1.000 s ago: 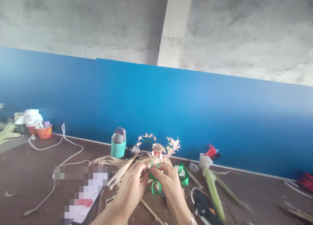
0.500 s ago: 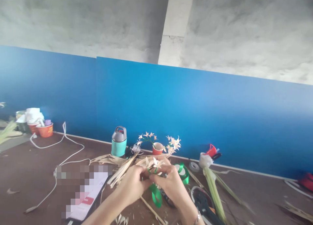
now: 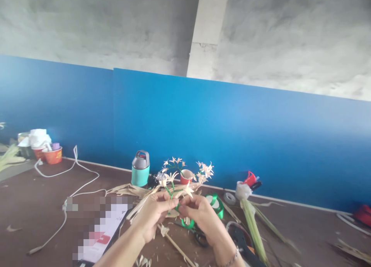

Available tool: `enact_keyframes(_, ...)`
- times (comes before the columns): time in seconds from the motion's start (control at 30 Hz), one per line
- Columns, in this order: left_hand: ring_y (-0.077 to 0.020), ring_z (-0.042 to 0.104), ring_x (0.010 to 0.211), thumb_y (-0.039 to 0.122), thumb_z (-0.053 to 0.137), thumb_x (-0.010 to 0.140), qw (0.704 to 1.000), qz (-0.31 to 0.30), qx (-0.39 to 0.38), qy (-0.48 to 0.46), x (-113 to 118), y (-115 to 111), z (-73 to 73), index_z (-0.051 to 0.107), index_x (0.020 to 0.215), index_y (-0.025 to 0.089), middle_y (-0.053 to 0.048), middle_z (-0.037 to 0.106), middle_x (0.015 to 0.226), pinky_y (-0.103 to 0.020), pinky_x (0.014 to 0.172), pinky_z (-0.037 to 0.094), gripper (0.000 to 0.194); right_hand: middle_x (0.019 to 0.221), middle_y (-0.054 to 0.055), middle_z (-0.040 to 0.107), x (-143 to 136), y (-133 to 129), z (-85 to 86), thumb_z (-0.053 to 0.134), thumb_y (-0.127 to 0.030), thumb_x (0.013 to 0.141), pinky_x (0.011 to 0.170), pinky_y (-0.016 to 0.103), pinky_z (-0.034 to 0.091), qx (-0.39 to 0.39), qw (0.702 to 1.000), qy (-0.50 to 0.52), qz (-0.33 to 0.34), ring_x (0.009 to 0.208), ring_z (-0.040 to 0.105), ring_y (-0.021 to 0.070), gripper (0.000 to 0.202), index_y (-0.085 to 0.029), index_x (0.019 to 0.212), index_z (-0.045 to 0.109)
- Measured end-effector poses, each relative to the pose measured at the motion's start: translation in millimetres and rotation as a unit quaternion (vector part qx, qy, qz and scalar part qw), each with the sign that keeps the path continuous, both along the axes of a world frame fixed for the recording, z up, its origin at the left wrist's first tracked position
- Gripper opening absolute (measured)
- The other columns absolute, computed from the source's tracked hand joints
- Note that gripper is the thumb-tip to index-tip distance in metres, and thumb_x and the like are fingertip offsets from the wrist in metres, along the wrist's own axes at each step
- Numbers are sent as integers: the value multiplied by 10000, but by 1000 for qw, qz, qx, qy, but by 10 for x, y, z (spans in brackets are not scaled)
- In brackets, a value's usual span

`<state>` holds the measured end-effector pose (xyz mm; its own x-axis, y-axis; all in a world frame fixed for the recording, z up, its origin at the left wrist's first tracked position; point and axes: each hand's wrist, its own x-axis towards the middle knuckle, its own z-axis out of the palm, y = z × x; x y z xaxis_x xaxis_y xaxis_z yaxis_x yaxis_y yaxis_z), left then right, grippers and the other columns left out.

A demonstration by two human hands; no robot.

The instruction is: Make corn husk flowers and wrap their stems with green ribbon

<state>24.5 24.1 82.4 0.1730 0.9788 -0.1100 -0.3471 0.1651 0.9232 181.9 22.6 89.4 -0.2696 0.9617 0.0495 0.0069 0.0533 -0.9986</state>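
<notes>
Pale husk flowers (image 3: 171, 177) on a green-wrapped stem (image 3: 173, 190) stand up between my two hands. My left hand (image 3: 155, 213) pinches this stem low down between thumb and fingers. Close beside it, my right hand (image 3: 199, 215) is closed, thumb against fingertips, on a green ribbon (image 3: 187, 223) that curls below it. The exact point where ribbon and stem meet is hidden by my fingertips. Behind my hands, more pale flowers (image 3: 205, 170) arch out on both sides of a red paper cup (image 3: 186, 177).
Around my hands lie dry husks (image 3: 127, 189), a green ribbon roll (image 3: 216, 205), scissors (image 3: 200, 236) and a black-handled tool (image 3: 246, 245). A phone (image 3: 101, 236) lies left, near a teal flask (image 3: 140, 170) and white cable (image 3: 84, 191). A blue partition (image 3: 232, 135) stands behind.
The flower stem has risen and tilted more upright, so its blossoms and green stalk show above my hands. The hanging ribbon loop has drawn up shorter under my right hand.
</notes>
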Motion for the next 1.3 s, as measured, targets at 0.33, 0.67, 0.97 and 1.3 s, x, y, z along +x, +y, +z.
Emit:
enact_keyframes(0.33,-53,117,391,342,819,555,999,12,-40,-33,-19,-22,-17,482,452,189,113,264,353,-249,447,42,384,554,-27,598,2,-29,-9,722,-194,593,548,218,367,-34,999,3,-14,537,490,101,134,-152,616,597)
enact_keyframes(0.67,-64,430,419,280,874,452,995,-2,-67,-69,-51,12,0,525,429,156,53,513,454,-196,447,243,371,546,-26,607,33,8,-56,782,-262,564,545,224,361,-45,998,26,20,512,495,95,220,-154,619,599)
enact_keyframes(0.97,-60,446,400,268,881,464,994,-56,-63,-67,-90,13,4,569,458,157,34,562,482,-192,422,289,331,795,36,674,-27,18,-53,717,-372,706,769,268,429,-18,988,130,77,797,598,170,255,-163,850,685)
enact_keyframes(1.3,-87,463,464,260,878,462,995,-90,-39,-36,-31,-62,33,636,510,142,5,606,560,-217,452,298,273,620,18,620,-269,-97,-11,678,-251,682,575,258,451,-30,975,217,39,608,580,174,90,-171,666,641)
